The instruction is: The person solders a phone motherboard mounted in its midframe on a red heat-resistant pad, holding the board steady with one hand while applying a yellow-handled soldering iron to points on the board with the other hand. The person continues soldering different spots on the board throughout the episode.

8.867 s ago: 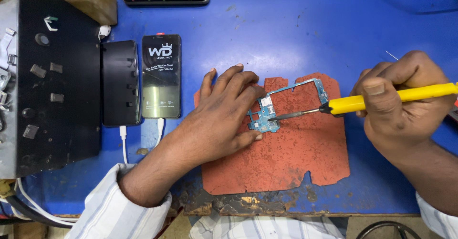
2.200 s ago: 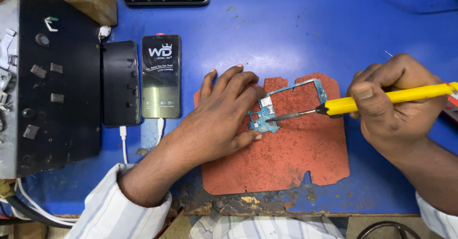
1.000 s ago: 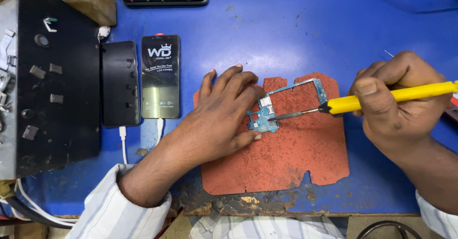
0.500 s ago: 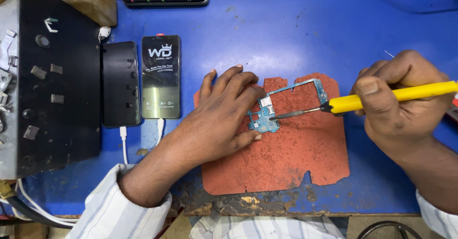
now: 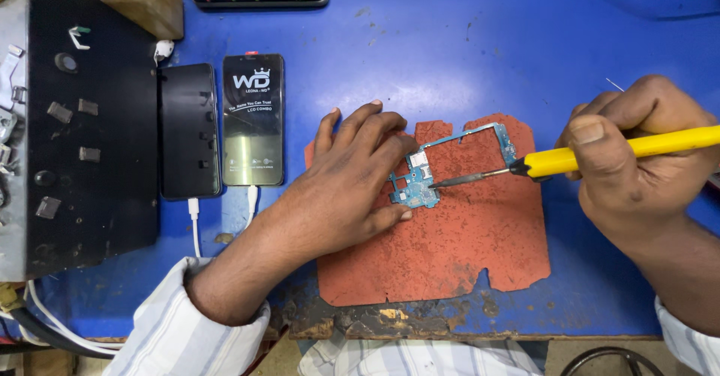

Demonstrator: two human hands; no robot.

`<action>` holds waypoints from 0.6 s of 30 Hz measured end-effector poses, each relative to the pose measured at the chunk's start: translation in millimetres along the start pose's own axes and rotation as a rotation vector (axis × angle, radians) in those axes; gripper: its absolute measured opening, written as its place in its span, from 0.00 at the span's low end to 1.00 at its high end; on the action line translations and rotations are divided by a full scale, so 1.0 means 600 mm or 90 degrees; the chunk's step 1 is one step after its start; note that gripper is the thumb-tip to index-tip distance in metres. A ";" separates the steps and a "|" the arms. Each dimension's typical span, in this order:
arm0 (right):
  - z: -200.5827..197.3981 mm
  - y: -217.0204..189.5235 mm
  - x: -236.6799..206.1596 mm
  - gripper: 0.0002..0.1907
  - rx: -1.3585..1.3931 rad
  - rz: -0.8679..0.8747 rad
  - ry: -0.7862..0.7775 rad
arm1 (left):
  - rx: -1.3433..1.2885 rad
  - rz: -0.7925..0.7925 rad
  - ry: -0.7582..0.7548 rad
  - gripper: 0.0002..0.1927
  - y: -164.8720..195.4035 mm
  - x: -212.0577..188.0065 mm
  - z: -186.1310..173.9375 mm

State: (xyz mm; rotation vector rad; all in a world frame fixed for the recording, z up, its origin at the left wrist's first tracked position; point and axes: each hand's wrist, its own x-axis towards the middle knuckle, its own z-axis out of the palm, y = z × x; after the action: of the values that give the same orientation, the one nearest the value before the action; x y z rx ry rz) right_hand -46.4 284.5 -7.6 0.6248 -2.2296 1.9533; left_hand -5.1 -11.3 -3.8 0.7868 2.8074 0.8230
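while our left hand (image 5: 341,181) presses flat on the blue circuit board (image 5: 420,181) mid-frame, our right hand (image 5: 637,158) grips a yellow soldering iron (image 5: 600,154), tip touching it.

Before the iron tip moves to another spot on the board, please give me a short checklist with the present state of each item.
1. Left hand pins the circuit board flat: ok, fingers rest on its left part.
2. Board lies on the red mat, not on the bare blue table: ok.
3. Right hand grips the yellow soldering iron firmly: ok.
4. Tip clear of the left fingertips: ok, but close.
5. Tip hot and tinned: cannot tell.
6. Two phones away from the iron: ok.
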 end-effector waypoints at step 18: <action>0.001 -0.001 0.000 0.15 0.002 -0.001 0.005 | 0.001 -0.002 0.000 0.40 0.003 0.001 -0.002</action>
State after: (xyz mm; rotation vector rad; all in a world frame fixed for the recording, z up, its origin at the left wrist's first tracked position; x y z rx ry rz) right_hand -45.8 284.0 -6.9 0.6173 -2.2204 1.9558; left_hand -5.0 -10.6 -1.9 0.7832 2.8080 0.8206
